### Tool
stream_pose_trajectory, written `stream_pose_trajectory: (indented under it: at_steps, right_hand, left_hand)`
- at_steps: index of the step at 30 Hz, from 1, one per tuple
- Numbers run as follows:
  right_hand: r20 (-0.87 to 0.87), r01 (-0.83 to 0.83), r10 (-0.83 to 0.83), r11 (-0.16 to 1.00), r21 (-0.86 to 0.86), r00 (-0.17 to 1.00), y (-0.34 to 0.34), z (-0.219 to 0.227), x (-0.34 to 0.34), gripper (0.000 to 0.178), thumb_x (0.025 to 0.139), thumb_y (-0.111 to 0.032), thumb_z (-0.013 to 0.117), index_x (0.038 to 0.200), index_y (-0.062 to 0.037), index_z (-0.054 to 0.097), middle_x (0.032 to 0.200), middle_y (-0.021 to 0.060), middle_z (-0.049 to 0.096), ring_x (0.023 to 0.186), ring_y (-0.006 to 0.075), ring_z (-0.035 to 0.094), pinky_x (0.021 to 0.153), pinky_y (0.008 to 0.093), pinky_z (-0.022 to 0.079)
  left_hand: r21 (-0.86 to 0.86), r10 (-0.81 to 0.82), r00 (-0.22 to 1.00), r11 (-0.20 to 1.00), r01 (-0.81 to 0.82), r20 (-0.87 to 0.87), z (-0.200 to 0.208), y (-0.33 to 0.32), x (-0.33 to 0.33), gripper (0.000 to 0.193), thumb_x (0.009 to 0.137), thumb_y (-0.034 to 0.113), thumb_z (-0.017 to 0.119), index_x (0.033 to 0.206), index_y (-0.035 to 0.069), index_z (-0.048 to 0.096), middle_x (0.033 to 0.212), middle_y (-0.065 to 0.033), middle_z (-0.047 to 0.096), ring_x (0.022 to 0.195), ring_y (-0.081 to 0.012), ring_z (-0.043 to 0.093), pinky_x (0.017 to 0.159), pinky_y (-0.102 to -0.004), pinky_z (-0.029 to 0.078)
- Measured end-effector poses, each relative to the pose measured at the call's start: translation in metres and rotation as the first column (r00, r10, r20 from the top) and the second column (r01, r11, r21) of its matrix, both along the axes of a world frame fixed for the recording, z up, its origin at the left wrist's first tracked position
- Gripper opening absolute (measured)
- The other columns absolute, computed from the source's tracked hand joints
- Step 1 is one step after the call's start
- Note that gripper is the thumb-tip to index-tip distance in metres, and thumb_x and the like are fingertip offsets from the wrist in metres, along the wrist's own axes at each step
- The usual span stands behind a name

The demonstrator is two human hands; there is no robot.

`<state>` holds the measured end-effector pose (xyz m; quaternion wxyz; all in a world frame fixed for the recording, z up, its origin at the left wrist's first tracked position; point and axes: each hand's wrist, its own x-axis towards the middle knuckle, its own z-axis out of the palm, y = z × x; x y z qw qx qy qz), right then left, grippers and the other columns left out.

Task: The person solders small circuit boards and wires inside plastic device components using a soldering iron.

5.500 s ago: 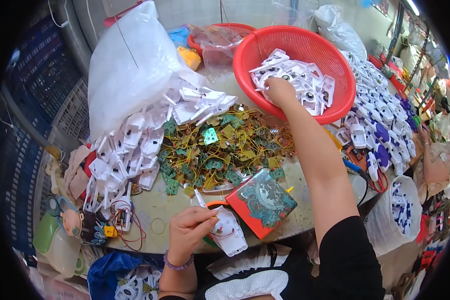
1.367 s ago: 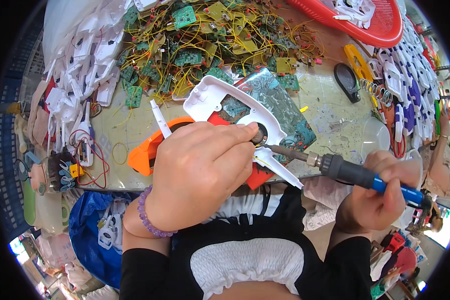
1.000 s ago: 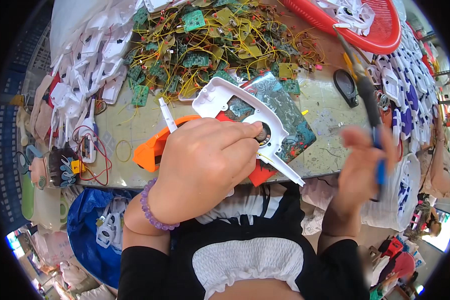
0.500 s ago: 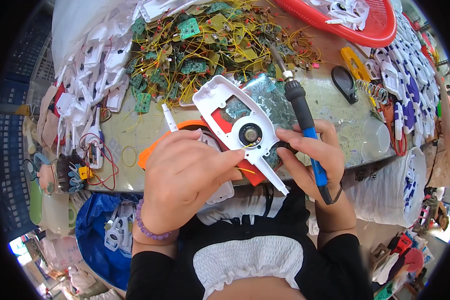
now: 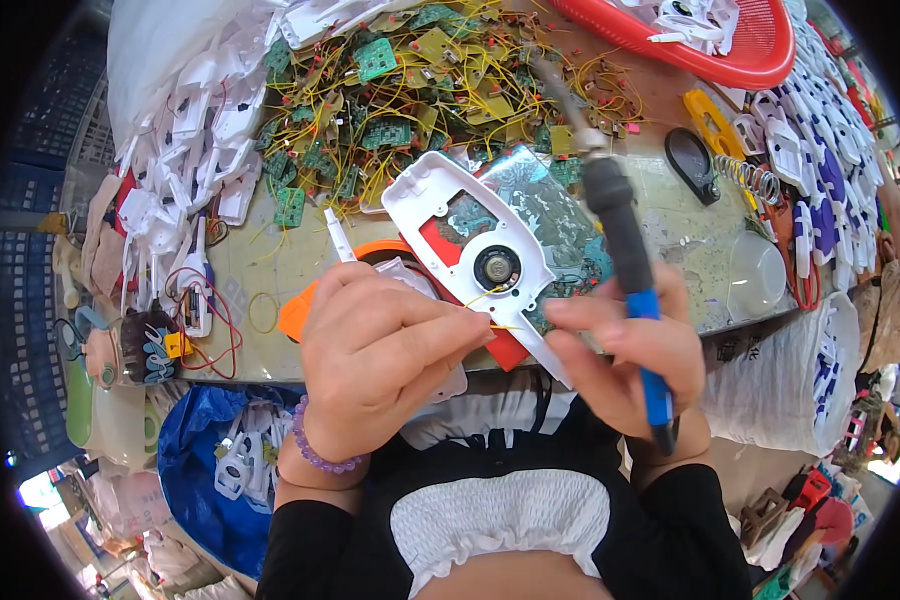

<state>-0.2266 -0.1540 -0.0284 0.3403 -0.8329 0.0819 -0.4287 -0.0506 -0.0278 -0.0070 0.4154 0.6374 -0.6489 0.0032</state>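
A white plastic housing [image 5: 440, 185], hollow side up, lies slanted in front of me with a narrow handle toward me. A small round black speaker [image 5: 497, 268] sits in its ring. My left hand [image 5: 385, 350], closed in a pinch, holds a thin yellow wire [image 5: 488, 294] that runs from the speaker. In my right hand [image 5: 625, 350] is a soldering iron [image 5: 630, 245] with a black and blue handle, blurred, its tip pointing away over the table. The thumb and forefinger of that hand are apart, beside the housing's handle.
A heap of green circuit boards with yellow wires [image 5: 400, 110] covers the far middle. White housings [image 5: 190, 130] pile up at left. A red basket [image 5: 760, 60] stands far right. A roll of black tape [image 5: 690, 165], a coiled spring holder [image 5: 750, 178] and a clear cup [image 5: 757, 275] lie at right.
My right hand has drawn back from the housing, moving right and toward me with the soldering iron. My left hand remains at the wire by the speaker.
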Motion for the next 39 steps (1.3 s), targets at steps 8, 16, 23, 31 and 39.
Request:
stream_pose_trajectory:
  at_steps: [8, 16, 23, 31, 39]
  right_hand:
    - [-0.01, -0.066, 0.066, 0.998, -0.018, 0.998, 0.002, -0.003, 0.011, 0.047, 0.064, -0.002, 0.08, 0.103, -0.0176, 0.061, 0.091, -0.0022, 0.069, 0.085, 0.0195, 0.059, 0.074, 0.0312, 0.04]
    - [-0.023, 0.036, -0.034, 0.997, 0.074, 0.999, -0.011, -0.007, -0.004, 0.023, 0.087, -0.006, 0.062, 0.109, -0.0091, 0.057, 0.096, 0.0112, 0.069, 0.085, 0.023, 0.059, 0.079, 0.0322, 0.045]
    - [-0.111, 0.33, -0.343, 0.936, -0.12, 0.933, -0.027, 0.001, -0.051, 0.069, 0.091, -0.056, 0.046, 0.118, 0.0073, 0.053, 0.09, 0.0151, 0.057, 0.078, 0.0199, 0.053, 0.068, 0.0283, 0.041]
    - [0.306, 0.162, -0.119, 0.979, -0.12, 0.945, -0.048, 0.019, -0.073, 0.045, 0.096, -0.046, 0.039, 0.089, -0.0038, 0.053, 0.063, 0.0063, 0.047, 0.053, 0.0178, 0.041, 0.048, 0.031, 0.032]
    - [0.192, -0.084, 0.104, 0.991, -0.107, 0.976, -0.048, 0.026, -0.058, 0.039, 0.094, -0.039, 0.047, 0.084, -0.0028, 0.058, 0.064, 0.0044, 0.051, 0.051, 0.0156, 0.043, 0.044, 0.0282, 0.031]
  left_hand:
    - [0.007, -0.026, 1.0, 1.0, 0.026, 0.0, 0.001, 0.001, -0.004, 0.025, 0.059, 0.004, 0.077, 0.083, 0.011, 0.07, 0.072, 0.0026, 0.059, 0.066, -0.0162, 0.054, 0.065, -0.0319, 0.038]
    - [0.018, 0.086, 0.996, 0.996, -0.087, 0.033, -0.002, -0.009, -0.007, 0.02, 0.061, 0.002, 0.074, 0.079, 0.01, 0.068, 0.079, -0.0013, 0.062, 0.07, -0.0212, 0.059, 0.062, -0.0322, 0.044]
    - [0.129, 0.114, 0.991, 0.984, -0.123, 0.07, -0.002, -0.02, -0.012, 0.012, 0.066, 0.004, 0.071, 0.076, 0.007, 0.065, 0.091, -0.004, 0.069, 0.079, -0.0217, 0.064, 0.074, -0.0343, 0.047]
    - [0.201, 0.12, 0.988, 0.97, -0.138, 0.101, 0.006, -0.021, -0.015, 0.01, 0.069, 0.006, 0.071, 0.077, 0.008, 0.067, 0.092, -0.0032, 0.07, 0.079, -0.0189, 0.065, 0.081, -0.0346, 0.047]
    - [0.209, 0.095, 0.985, 0.97, -0.124, 0.145, 0.004, -0.017, -0.013, 0.008, 0.072, 0.01, 0.069, 0.079, 0.008, 0.065, 0.093, -0.0026, 0.068, 0.084, -0.0169, 0.065, 0.08, -0.0339, 0.046]
